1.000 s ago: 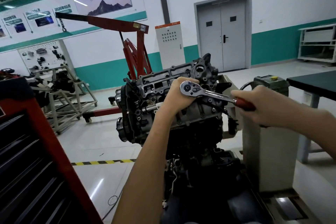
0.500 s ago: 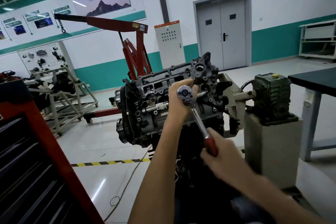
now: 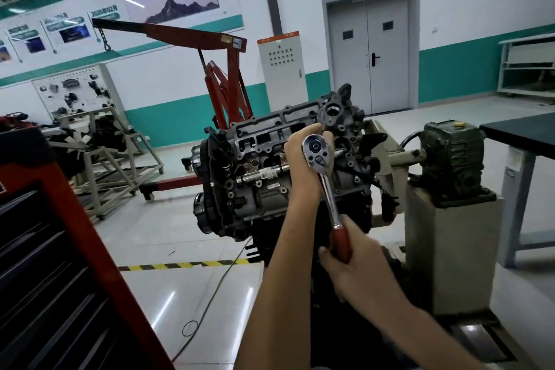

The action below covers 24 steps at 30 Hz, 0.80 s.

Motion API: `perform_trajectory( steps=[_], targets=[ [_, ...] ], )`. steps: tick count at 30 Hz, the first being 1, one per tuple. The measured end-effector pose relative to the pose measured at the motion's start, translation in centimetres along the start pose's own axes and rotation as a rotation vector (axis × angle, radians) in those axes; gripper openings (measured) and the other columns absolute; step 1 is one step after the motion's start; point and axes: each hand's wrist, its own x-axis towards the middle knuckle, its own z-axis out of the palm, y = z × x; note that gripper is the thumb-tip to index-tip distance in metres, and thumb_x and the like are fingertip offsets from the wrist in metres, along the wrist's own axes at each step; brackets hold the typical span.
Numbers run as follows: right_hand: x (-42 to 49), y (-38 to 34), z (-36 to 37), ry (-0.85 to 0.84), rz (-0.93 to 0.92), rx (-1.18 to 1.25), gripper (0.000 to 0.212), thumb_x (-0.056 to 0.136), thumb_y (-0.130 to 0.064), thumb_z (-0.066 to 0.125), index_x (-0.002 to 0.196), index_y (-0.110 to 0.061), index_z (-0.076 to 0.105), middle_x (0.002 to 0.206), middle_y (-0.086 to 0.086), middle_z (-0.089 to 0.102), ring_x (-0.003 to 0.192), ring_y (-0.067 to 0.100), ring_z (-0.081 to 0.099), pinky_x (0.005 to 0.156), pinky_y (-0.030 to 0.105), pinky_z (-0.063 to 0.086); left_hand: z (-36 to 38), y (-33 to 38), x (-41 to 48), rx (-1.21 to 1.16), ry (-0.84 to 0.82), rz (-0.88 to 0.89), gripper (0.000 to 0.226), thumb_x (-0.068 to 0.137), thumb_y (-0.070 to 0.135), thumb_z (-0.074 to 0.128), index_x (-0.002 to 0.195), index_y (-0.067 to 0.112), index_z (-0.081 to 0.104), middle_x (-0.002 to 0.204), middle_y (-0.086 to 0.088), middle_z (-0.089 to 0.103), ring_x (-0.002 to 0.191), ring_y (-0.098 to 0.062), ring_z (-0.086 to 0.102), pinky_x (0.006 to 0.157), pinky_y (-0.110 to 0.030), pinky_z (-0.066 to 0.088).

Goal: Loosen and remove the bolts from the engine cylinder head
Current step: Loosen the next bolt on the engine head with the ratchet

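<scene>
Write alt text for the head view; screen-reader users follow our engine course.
A person's left hand cups the head of a chrome ratchet against an engine cylinder head in a workshop, while the right hand holds its red grip, handle angled down toward the viewer. A red engine hoist stands behind.

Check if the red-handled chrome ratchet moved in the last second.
Yes. The red-handled chrome ratchet swung clockwise, from pointing at the green gearbox to pointing down; head stayed on the grey cylinder head.
</scene>
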Motion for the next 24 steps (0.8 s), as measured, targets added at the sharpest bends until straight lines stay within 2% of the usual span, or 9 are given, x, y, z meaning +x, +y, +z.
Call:
perform_trajectory(
  steps=[4,6,8,10,12,14,17,21,24],
  targets=[
    [0.2,-0.2,0.0,-0.019,-0.032,-0.030,0.028,0.077,0.003,0.060,0.076,-0.021,0.048,0.051,0.000,0.044,0.037,0.007,0.041,0.040,0.022,0.039,-1.1,-0.1,-0.3,0.076,-0.076,0.014,0.034,0.089,-0.002,0.057,0.059,0.006,0.046,0.055,0.004,0.041,0.044,0.000,0.039,0.049,-0.012,0.032],
    [1.5,-0.5,-4.1,-0.125,-0.132,-0.275,0.027,0.075,0.004,0.062,0.080,-0.020,0.051,0.052,0.000,0.046,0.041,0.009,0.043,0.042,0.014,0.035,-2.6,-0.1,0.4,0.212,-0.232,0.073,0.033,0.087,-0.006,0.058,0.056,-0.002,0.047,0.053,-0.003,0.039,0.050,-0.013,0.036,0.052,-0.025,0.029],
    [3.9,-1.8,-8.9,-0.272,-0.228,-0.540,0.033,0.076,0.003,0.061,0.080,-0.027,0.050,0.056,0.001,0.052,0.045,0.011,0.050,0.045,0.019,0.042,-3.8,0.1,1.3,0.304,-0.361,0.111,0.021,0.083,-0.008,0.061,0.063,-0.006,0.057,0.056,-0.014,0.048,0.053,-0.024,0.043,0.053,-0.034,0.033],
    [6.4,-3.4,-12.4,-0.310,-0.308,-0.813,0.038,0.079,-0.003,0.061,0.076,-0.037,0.044,0.055,-0.005,0.053,0.043,0.005,0.052,0.045,0.020,0.045,-4.1,0.4,1.5,0.298,-0.402,0.123,0.009,0.079,-0.007,0.066,0.088,-0.010,0.067,0.076,-0.019,0.064,0.065,-0.015,0.059,0.061,-0.025,0.048],
    [7.5,-3.9,-13.7,-0.255,-0.359,-0.966,0.031,0.079,-0.008,0.062,0.077,-0.035,0.046,0.053,-0.010,0.051,0.042,0.000,0.052,0.044,0.017,0.044,-3.5,0.3,1.0,0.283,-0.352,0.174,0.013,0.075,0.002,0.064,0.085,-0.006,0.068,0.072,-0.019,0.063,0.061,-0.007,0.055,0.062,-0.028,0.049],
    [6.4,-2.8,-12.7,-0.256,-0.285,-0.873,0.026,0.078,-0.004,0.063,0.082,-0.027,0.051,0.057,-0.008,0.053,0.047,0.003,0.056,0.046,0.018,0.047,-2.4,0.0,0.2,0.229,-0.233,0.178,0.008,0.077,0.007,0.058,0.069,0.005,0.056,0.059,-0.017,0.051,0.059,-0.014,0.046,0.053,-0.035,0.040],
    [2.4,-0.4,-7.5,-0.148,-0.144,-0.486,0.030,0.075,0.000,0.063,0.074,-0.025,0.047,0.055,-0.002,0.051,0.044,0.008,0.050,0.045,0.022,0.044,-0.9,-0.9,-0.2,0.094,-0.066,0.091,0.040,0.085,-0.004,0.057,0.054,0.014,0.041,0.049,0.005,0.039,0.048,-0.010,0.035,0.049,-0.023,0.029],
    [-0.2,0.3,0.3,-0.025,0.009,0.030,0.028,0.079,-0.001,0.061,0.076,-0.025,0.047,0.052,-0.003,0.049,0.037,0.005,0.045,0.040,0.019,0.040,0.4,-0.5,0.0,0.079,-0.013,0.063,0.045,0.082,-0.010,0.053,0.051,0.015,0.031,0.045,0.014,0.027,0.042,-0.003,0.025,0.045,-0.015,0.022],
    [-0.2,0.2,0.9,-0.037,-0.004,0.026,0.028,0.079,0.002,0.059,0.077,-0.024,0.048,0.052,-0.004,0.050,0.038,0.004,0.045,0.042,0.017,0.040,-0.3,-0.7,-0.1,0.125,-0.055,0.090,0.049,0.083,-0.008,0.054,0.051,0.019,0.029,0.048,0.011,0.029,0.047,-0.004,0.025,0.049,-0.019,0.022]
  ],
)
